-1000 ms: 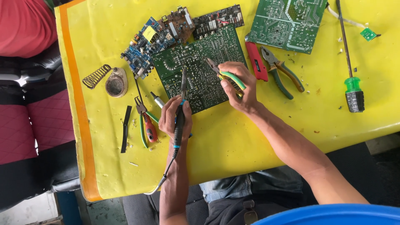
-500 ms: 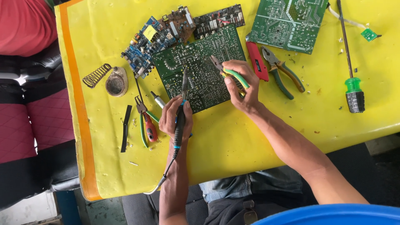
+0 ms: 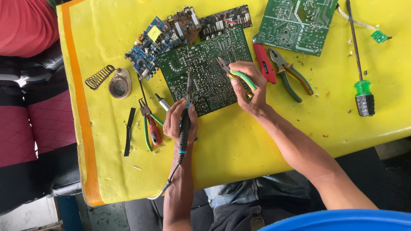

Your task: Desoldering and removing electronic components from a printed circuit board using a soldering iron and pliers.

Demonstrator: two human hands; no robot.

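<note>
Hands unmoved; red cutter (image 3: 265, 64) and pliers (image 3: 291, 77) flank circuit board (image 3: 205, 68).

2 green circuit boards (image 3: 205, 70) (image 3: 297, 23), 1 blue board (image 3: 150, 45), 2 dark component boards (image 3: 184, 21) (image 3: 227, 17), 3 pliers (image 3: 237, 77) (image 3: 291, 75) (image 3: 150, 124), 1 soldering iron (image 3: 185, 119), 1 green-handled screwdriver (image 3: 361, 90), 1 red utility knife (image 3: 264, 64), 1 coil stand (image 3: 100, 77), 1 round tin (image 3: 120, 84), 2 hands (image 3: 180, 122) (image 3: 250, 87) were in view

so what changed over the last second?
Almost nothing. The left hand keeps the soldering iron with its tip on the green board; the right hand keeps its pliers on the same board. Grips look unchanged, nothing picked up or released. Tools on the yellow table lie where they were.
</note>
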